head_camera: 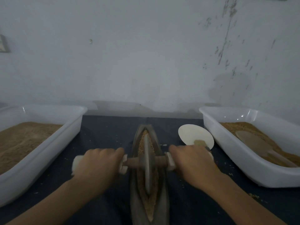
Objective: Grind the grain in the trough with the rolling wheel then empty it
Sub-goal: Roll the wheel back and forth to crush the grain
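Observation:
A narrow boat-shaped metal trough (134,192) runs away from me down the middle of the dark cloth. Brown grain (144,135) lies along its groove. The grey rolling wheel (147,164) stands upright in the groove on a rusty axle (159,161) with white-wrapped handles. My left hand (97,163) grips the left handle. On the right handle, my right hand (193,161) grips in the same way. The wheel sits about mid-length of the trough.
A white plastic tub (53,143) with fine brown meal stands on the left. A second white tub (235,153) on the right holds coarser grain and a wooden spatula (253,142). A small white round scoop (193,133) lies right of the trough. A wall is close behind.

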A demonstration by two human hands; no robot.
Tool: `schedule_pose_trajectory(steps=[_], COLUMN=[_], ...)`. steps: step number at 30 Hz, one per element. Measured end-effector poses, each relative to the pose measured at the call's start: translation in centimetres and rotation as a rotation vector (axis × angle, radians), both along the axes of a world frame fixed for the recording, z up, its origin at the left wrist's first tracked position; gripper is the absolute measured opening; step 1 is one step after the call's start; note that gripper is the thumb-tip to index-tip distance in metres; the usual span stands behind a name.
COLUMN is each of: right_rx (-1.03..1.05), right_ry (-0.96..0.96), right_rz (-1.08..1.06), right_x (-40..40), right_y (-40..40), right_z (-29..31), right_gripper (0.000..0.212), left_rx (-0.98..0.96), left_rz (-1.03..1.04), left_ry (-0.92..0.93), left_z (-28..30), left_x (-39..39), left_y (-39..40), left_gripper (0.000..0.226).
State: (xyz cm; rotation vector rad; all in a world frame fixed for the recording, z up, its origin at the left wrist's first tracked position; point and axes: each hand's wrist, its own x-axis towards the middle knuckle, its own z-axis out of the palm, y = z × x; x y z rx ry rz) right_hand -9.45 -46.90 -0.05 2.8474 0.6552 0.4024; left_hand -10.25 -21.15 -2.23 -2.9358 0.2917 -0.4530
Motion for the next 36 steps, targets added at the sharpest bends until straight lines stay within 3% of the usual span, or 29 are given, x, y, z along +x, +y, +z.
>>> schedule_pose_trajectory(steps=[5,8,13,16,23,28,31,36], right_rx=[0.013,0.041,0.065,0.066,-0.005,-0.016,0.013,0.023], right_ry=[-0.166,-0.16,-0.034,-0.074,-0.083,-0.236,-0.174,-0.033], right_rz=[-0.081,-0.083,0.036,0.073,0.005,-0.071,-0.05,0.08], right_x=[7.1,8.1,2.0,-2.0,1.8,8.4,7.9,0.7], right_y=[1.4,1.3,-1.2,-2.0,-0.1,1.6,1.1,-1.0], right_z=[-0.7,-1.2,-2.1,-1.6,-0.8,-0.5,-0.6,-1.2], right_gripper=[0.017,0.017,0.029,0.043,0.021,0.014,0.016,0.024], left_rx=[-0.047,0.012,0.048,0.068,0.005,-0.041,-0.007,0.047], left_rz=[0.06,0.062,-0.028,-0.065,0.011,0.036,0.016,-0.044], left_ry=[-0.15,-0.165,-0.069,-0.045,-0.056,-0.075,-0.072,-0.043], left_z=[-0.1,0.4,0.8,0.9,-0.1,0.1,0.3,-0.3], left_x=[6.9,7.6,1.5,-1.9,2.5,8.5,8.0,0.9], left_y=[-0.8,-1.1,-0.7,-0.2,-0.2,0.1,-0.1,0.6], left_gripper=[0.027,0.029,0.03,0.032,0.025,0.019,0.024,0.031])
